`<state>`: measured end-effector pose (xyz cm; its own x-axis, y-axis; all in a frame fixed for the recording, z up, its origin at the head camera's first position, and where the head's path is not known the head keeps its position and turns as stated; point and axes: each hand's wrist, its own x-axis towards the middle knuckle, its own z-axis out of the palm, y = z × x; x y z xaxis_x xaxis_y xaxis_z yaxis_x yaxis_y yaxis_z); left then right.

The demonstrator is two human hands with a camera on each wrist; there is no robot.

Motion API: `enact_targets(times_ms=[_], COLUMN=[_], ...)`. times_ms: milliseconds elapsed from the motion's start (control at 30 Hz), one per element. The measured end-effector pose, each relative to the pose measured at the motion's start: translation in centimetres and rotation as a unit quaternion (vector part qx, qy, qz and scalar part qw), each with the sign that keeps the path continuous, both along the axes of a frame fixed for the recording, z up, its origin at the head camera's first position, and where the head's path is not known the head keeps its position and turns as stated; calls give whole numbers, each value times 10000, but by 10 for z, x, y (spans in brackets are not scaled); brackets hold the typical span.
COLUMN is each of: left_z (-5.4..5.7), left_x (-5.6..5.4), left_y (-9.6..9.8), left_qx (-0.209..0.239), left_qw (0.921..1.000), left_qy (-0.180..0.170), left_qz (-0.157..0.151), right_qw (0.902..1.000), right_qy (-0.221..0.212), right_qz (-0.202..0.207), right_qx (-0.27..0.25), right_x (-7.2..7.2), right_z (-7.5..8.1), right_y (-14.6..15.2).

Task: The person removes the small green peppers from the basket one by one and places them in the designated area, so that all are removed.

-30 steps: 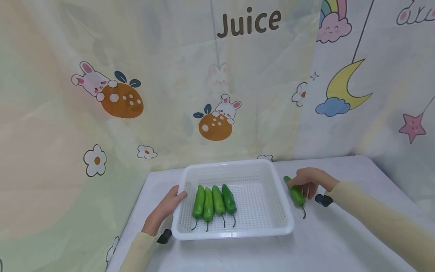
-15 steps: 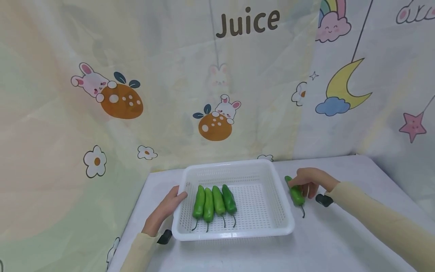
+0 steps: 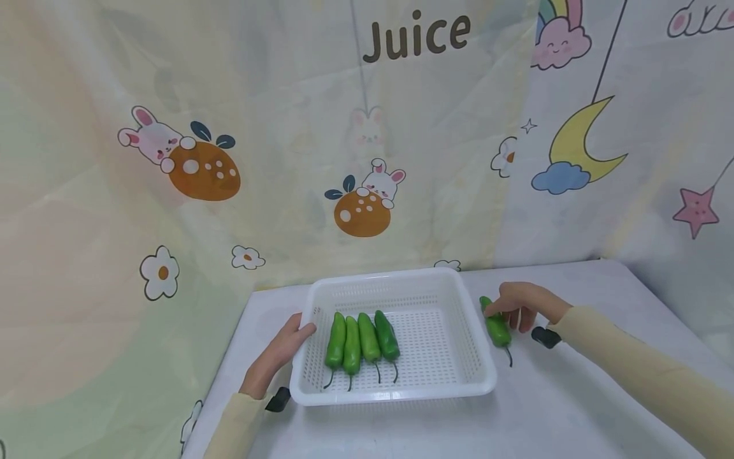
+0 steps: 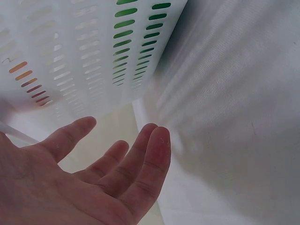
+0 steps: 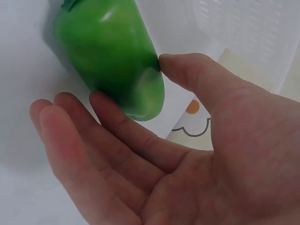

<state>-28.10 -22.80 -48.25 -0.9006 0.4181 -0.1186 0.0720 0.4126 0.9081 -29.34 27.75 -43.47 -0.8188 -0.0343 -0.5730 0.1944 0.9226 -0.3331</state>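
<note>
The stem end of a glossy green tapered pepper (image 3: pixel 497 333) is shifting slightly toward a white perforated plastic basket (image 3: pixel 395 396); the pepper is lying just right of the basket. The right hand (image 3: pixel 523 303) is pinching it from both sides, seemingly for light control. The left hand (image 3: pixel 285 344) is gripping the basket's left rim, apparently steadying it. Inside the basket's left half, four long green peppers (image 3: pixel 368 338) are lying side by side, perhaps to keep them orderly.

Pepper (image 5: pixel 110 56) partly beyond right wrist view
</note>
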Motion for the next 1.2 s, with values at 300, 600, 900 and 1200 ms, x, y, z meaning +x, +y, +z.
enact_targets(times_ms=[300,600,900,1200], left_z=[-2,0,-1,0], left_x=[-1,1,-1,0], left_y=[-1,0,0,0], left_qx=[-100,-49,-36,-58], left_qw=[9999,10000,9999,10000], left_qy=[71,51,72,10], left_qz=[27,-39,-79,14], right_qw=[10000,10000,9999,9996], right_qy=[34,-43,-102,-163], right_qz=[-18,-66,-123,-224], right_qx=[-30,-15,65,57], right_x=[2,3,1,-2], right_z=[5,9,9,12], right_y=[0,1,4,6])
